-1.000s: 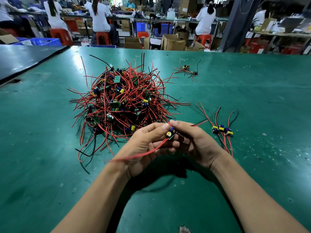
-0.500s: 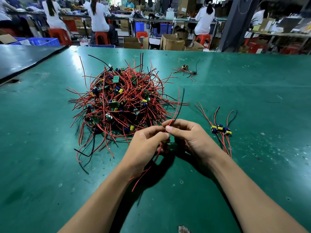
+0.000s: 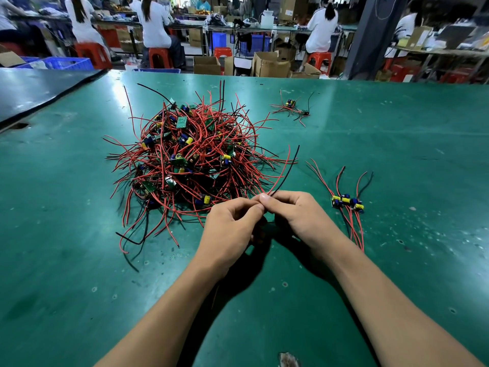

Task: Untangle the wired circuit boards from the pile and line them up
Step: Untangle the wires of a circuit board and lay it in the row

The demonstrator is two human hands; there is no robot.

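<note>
1. Head view, near centre: pinched between the curled, touching fingertips of the left hand (image 3: 232,223) and right hand (image 3: 299,215), a red wire (image 3: 283,169) and a black wire (image 3: 293,165), arcing away to the far right.
2. Heaped just beyond the hands, to the far left: the tangled pile of wired circuit boards (image 3: 190,160).
3. Lined up right of the hands on the green table (image 3: 397,154): a row of boards (image 3: 346,202).
4. Set apart, far right of the pile: a small tangle (image 3: 291,107).

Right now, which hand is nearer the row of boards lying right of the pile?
Right. The right hand lies left of the row of boards, not touching; the left hand is farther left, by the pile.
</note>
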